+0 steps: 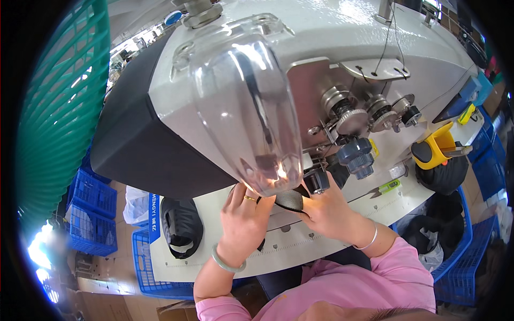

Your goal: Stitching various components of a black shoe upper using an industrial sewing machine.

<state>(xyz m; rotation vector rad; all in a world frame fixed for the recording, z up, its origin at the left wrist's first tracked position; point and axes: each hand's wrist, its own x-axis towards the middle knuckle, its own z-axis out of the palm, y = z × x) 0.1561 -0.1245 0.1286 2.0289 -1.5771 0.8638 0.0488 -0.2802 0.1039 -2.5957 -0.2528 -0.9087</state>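
Observation:
Both hands work under the head of a large white sewing machine (225, 123). A dark grey, curved piece that looks like a shoe upper (290, 201) lies between them, partly hidden by the clear plastic guard (246, 107). My left hand (242, 216) grips its left side, fingertips out of sight behind the guard. At its right edge, my right hand (331, 209) holds it between thumb and fingers, close beneath the machine's lower parts. The needle area cannot be made out. A finished-looking black shoe (182, 227) stands on the white worktable (278, 251), left of my left hand.
Green-handled snips (386, 187) lie on the table to the right. Beyond them a yellow tape dispenser (440, 147) sits by another black shoe (445, 174). Blue crates (143, 262) flank the table; a green mesh guard (64, 123) rises at far left.

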